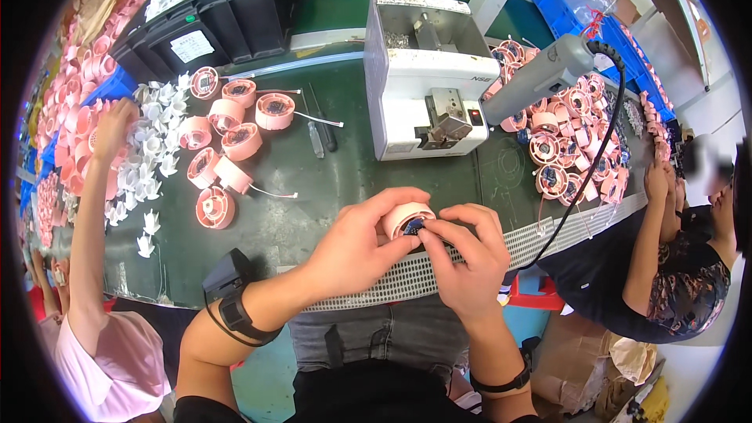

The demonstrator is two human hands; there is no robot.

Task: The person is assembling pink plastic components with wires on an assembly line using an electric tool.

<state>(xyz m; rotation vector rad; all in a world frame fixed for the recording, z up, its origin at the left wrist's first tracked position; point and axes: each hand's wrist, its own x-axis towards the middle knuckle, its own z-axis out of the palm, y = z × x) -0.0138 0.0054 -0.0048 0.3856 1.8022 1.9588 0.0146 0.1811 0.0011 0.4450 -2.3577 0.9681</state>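
Note:
My left hand (pixel 362 236) is closed around a round pink plastic housing (pixel 401 216), held over the near edge of the table. A dark blue circuit board (pixel 413 225) shows inside its open face. The thumb and fingertips of my right hand (pixel 468 254) are pinched at the board's edge; whether they grip the board itself or a small part on it is hidden. Several similar pink housings (pixel 240 142) lie left of centre on the green table, some with white wires trailing out.
Ahead stands a white machine (pixel 423 102); a grey electric screwdriver (pixel 540 78) with a black cord lies right of it. More pink housings (pixel 576 125) are heaped at right. White plastic parts (pixel 153 141) and a black crate (pixel 227 39) are at left. Co-workers sit on both sides.

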